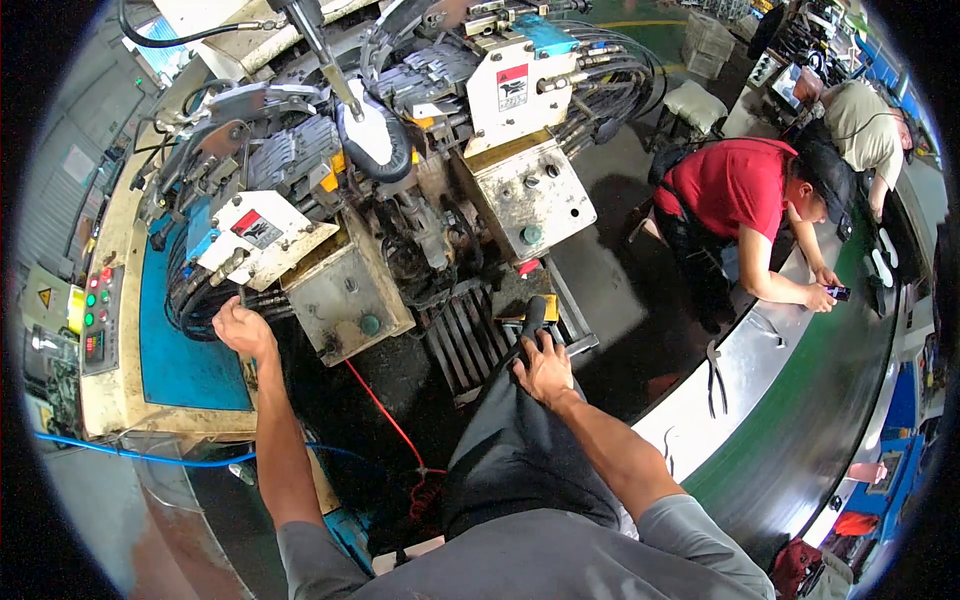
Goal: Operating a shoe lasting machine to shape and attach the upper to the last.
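In front of me a dark shoe upper with a white underside (368, 138) sits sole-up in the middle of a grimy shoe machine (415, 215), below a metal rod. My left hand (243, 328) is closed at the hoses beside the left metal box (345, 290); what its fingers hold, if anything, is hidden. My right hand (546, 370) lies on my right leg near the knee, fingers apart and holding nothing. Beyond it, my dark shoe (535, 312) is at a yellow pedal housing (515, 305) on the floor.
A control panel with coloured buttons (97, 315) stands at the left. On the right runs a green conveyor belt (790, 400) with a metal edge carrying pliers (716, 382). A co-worker in red (735, 185) bends over it. A red hose (385, 410) and a slatted metal grate (470, 340) lie below.
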Action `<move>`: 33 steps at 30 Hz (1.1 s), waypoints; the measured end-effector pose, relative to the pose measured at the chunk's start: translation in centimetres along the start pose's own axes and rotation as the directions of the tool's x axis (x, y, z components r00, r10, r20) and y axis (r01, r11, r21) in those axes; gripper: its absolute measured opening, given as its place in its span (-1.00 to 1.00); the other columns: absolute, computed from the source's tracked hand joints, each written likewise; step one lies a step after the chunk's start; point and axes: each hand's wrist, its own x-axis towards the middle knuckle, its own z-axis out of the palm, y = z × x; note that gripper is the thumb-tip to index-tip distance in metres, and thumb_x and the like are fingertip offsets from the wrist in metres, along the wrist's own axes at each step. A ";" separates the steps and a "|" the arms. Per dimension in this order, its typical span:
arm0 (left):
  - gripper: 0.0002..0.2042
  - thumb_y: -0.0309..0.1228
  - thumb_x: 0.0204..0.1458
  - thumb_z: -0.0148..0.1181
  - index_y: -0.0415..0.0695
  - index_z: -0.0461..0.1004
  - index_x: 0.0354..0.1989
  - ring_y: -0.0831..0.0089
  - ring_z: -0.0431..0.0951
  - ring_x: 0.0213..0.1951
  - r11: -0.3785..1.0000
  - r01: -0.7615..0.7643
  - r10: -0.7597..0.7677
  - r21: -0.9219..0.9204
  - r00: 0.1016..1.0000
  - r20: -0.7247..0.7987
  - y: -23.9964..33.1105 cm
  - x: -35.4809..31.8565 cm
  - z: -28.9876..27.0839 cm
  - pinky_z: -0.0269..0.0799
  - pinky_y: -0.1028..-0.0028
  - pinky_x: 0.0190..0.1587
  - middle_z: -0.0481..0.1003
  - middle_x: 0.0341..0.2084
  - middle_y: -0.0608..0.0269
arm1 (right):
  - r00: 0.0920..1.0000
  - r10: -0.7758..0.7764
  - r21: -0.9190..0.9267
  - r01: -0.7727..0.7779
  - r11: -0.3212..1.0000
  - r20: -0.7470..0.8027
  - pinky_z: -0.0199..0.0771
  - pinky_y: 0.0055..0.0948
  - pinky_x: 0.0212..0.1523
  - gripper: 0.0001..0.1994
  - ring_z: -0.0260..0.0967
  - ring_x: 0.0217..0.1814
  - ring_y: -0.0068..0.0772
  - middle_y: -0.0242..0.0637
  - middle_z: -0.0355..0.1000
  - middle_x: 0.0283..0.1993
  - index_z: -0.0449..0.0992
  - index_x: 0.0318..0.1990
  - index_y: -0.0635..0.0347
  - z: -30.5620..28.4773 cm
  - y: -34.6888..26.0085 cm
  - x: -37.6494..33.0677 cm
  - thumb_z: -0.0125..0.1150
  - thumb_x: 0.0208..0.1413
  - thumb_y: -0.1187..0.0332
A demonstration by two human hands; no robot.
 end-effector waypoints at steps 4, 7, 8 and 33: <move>-0.78 -0.56 0.06 0.13 -0.09 0.73 -0.26 -0.01 0.55 -0.14 0.997 -0.061 0.062 0.054 0.998 -0.013 0.2 0.1 -0.4 0.45 0.03 -0.01 0.57 -0.29 0.05 | 0.999 0.011 0.011 -0.010 1.000 -0.036 0.36 0.13 0.43 -0.39 0.30 0.41 0.26 -0.05 0.21 0.53 0.42 0.44 -0.08 0.0 0.2 -0.1 0.26 0.26 0.01; -0.78 -0.54 0.07 0.11 -0.10 0.73 -0.26 0.00 0.56 -0.15 0.995 -0.073 0.073 0.066 0.997 -0.002 -0.1 0.5 -0.6 0.45 0.03 0.00 0.57 -0.29 0.06 | 1.000 0.009 0.022 -0.010 1.000 0.014 0.32 0.20 0.44 -0.37 0.25 0.44 0.30 -0.01 0.16 0.55 0.35 0.50 -0.10 -0.1 0.4 0.1 0.18 0.32 -0.02; -0.78 -0.54 0.07 0.11 -0.10 0.73 -0.26 0.00 0.56 -0.15 0.995 -0.075 0.075 0.065 0.997 0.001 0.0 0.4 -0.6 0.45 0.03 0.00 0.57 -0.29 0.06 | 1.000 0.012 0.023 -0.012 1.000 0.015 0.32 0.20 0.44 -0.37 0.25 0.44 0.30 -0.01 0.16 0.55 0.35 0.50 -0.10 -0.2 0.5 0.2 0.18 0.32 -0.02; -0.76 -0.49 0.12 0.09 -0.10 0.73 -0.22 0.00 0.57 -0.17 0.997 -0.016 0.014 0.070 1.000 0.021 -1.2 0.6 -0.5 0.47 0.09 -0.04 0.57 -0.30 0.02 | 0.999 0.049 0.092 -0.051 0.994 0.022 0.30 0.15 0.47 -0.37 0.23 0.47 0.27 -0.06 0.18 0.56 0.42 0.46 -0.07 -0.3 0.7 1.3 0.22 0.28 -0.03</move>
